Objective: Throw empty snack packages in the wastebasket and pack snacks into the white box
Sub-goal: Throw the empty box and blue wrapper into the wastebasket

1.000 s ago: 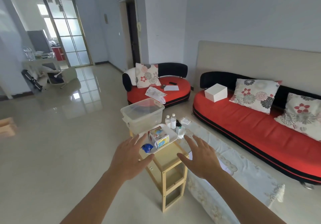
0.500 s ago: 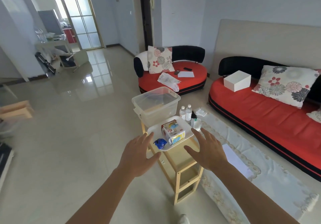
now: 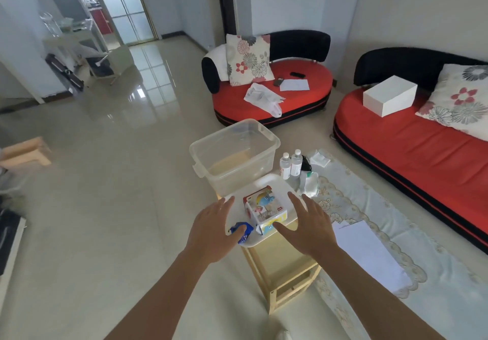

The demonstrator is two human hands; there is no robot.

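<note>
red sofa (image 3: 412, 144), floral cushion (image 3: 249, 58), white box (image 3: 388, 99), blue wrapper (image 3: 244, 231), white tray (image 3: 277, 184)

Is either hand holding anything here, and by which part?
Nothing is held: left hand and right hand are open, fingers spread, either side of the snack box on the white tray.

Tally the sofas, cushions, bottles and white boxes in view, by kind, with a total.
Sofas: 2
Cushions: 2
Bottles: 2
White box: 1
Total: 7
</note>
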